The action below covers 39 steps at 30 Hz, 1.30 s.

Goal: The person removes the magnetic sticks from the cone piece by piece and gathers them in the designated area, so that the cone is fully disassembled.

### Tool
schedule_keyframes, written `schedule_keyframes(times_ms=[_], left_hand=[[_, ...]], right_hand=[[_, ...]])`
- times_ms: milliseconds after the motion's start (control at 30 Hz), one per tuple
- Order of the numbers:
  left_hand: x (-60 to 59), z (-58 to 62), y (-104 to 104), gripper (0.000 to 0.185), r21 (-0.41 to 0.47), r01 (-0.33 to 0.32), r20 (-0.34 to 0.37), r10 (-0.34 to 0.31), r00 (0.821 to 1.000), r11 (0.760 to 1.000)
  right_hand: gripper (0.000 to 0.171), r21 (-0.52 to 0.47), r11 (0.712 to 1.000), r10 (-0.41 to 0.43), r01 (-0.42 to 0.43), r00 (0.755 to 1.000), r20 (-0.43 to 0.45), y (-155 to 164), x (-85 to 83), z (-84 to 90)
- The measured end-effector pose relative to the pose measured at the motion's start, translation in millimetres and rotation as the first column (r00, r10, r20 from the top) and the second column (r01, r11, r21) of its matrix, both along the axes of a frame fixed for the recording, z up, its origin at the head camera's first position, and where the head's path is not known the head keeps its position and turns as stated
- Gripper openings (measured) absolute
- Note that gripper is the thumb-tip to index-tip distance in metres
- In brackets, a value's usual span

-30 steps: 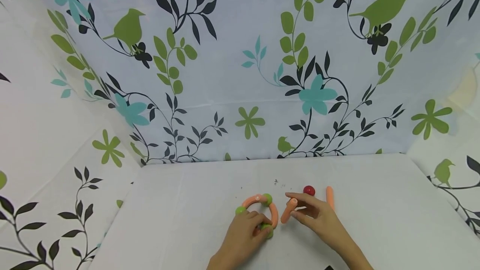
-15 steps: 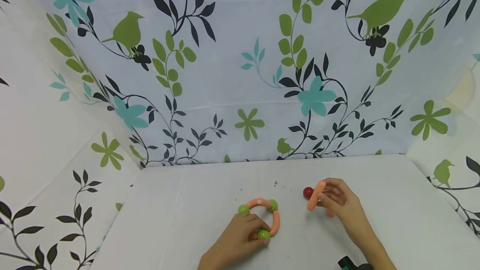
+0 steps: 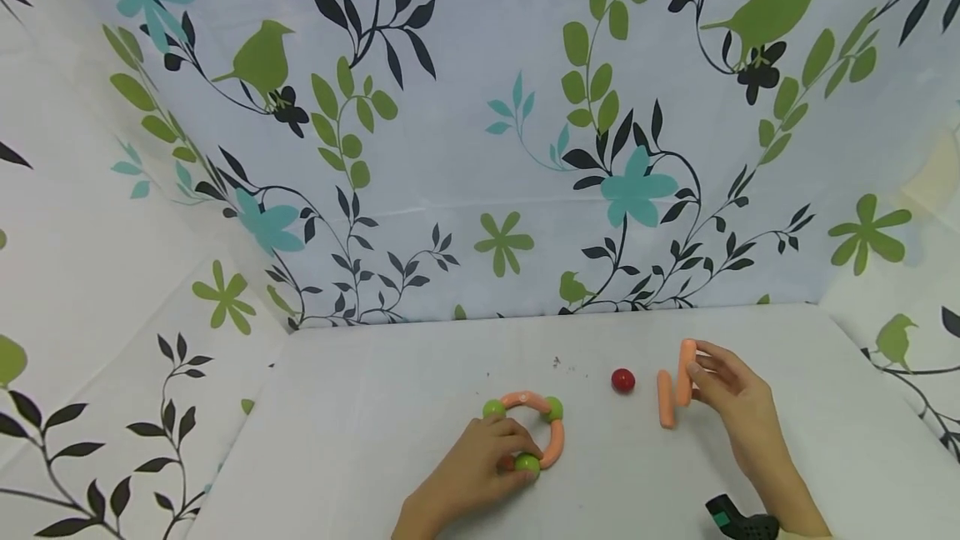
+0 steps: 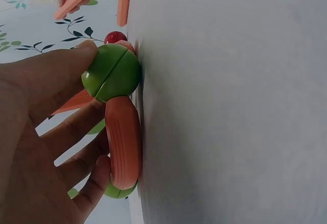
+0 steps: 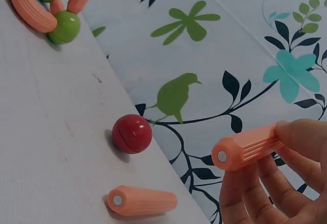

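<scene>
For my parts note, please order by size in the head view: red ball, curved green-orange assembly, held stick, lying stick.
Curved green-orange assembly
Held stick and lying stick: too alike to rank
Red ball

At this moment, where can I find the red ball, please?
In the head view, the red ball lies on the white table, right of the picture's middle, between the orange-and-green ring and the orange stick lying there.
</scene>
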<state>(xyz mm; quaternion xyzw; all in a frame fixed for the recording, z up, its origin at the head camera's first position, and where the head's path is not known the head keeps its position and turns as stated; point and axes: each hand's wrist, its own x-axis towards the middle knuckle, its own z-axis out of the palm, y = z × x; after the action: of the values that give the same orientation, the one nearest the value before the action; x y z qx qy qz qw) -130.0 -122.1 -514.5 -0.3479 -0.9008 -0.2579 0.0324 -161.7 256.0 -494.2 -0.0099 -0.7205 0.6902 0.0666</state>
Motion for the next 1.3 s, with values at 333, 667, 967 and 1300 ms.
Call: schedule_keyframes(times_ms=[333, 667, 967, 1300], left_hand=[[-7.4, 5.0, -4.2, 0.013, -0.013, -0.022, -0.033, 0.021, 0.999, 1.000], [-13.5, 14.3, -11.1, 0.018, -0.016, -0.055, -0.022, 0.055, 0.998, 0.998], [-10.5, 8.9, -12.4, 0.019, -0.008, -0.092, 0.013, 0.092, 0.996, 0.996], [-6.3, 4.9, -13.7, 0.026, 0.000, -0.145, 0.067, 0.144, 0.987, 0.989]], right_hand=[[0.060, 0.088, 0.993, -0.088, 0.080, 0.991, 0.097, 9.5, -9.1, -1.2], [0.058, 0.323, 0.944, -0.123, 0.075, 0.984, 0.131, 15.7, -17.8, -9.3], [0.053, 0.624, 0.780, -0.151, 0.047, 0.982, 0.114, 18.8, -16.3, -23.8], [0.048, 0.672, 0.739, -0.170, 0.051, 0.979, 0.114, 16.9, -10.8, -35.3]])
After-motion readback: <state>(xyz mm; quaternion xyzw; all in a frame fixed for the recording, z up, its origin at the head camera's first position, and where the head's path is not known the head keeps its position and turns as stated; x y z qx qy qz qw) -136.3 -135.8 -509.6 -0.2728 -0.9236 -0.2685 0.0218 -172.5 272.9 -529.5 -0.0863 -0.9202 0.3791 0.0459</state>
